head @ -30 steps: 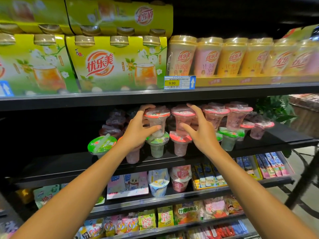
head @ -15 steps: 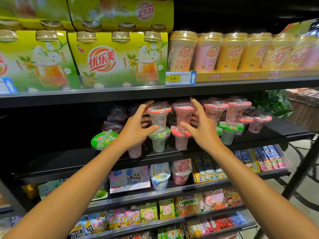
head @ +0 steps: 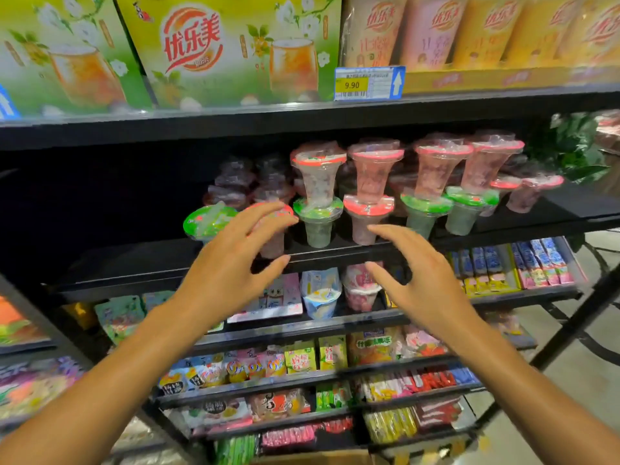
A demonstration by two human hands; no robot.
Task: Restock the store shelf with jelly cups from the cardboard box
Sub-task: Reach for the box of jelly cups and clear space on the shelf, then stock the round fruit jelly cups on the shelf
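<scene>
Jelly cups stand stacked two high on the black middle shelf. One stack has a red-lidded clear cup on a green-lidded cup; beside it a pink cup sits on a red-lidded cup. My left hand hovers in front of a red-lidded cup at the shelf front, fingers spread, holding nothing. My right hand is also spread and empty, just below and in front of the stacks. A strip of cardboard box shows at the bottom edge.
More stacked cups fill the shelf to the right, and a tilted green-lidded cup leans at the left. Yellow-green drink cartons sit on the upper shelf with a 9.90 price tag. Snack packets fill lower shelves.
Both hands let go of the two top cups and drew back and down from the stacks. The cups stay stacked on the shelf. The camera moved closer and lower.
</scene>
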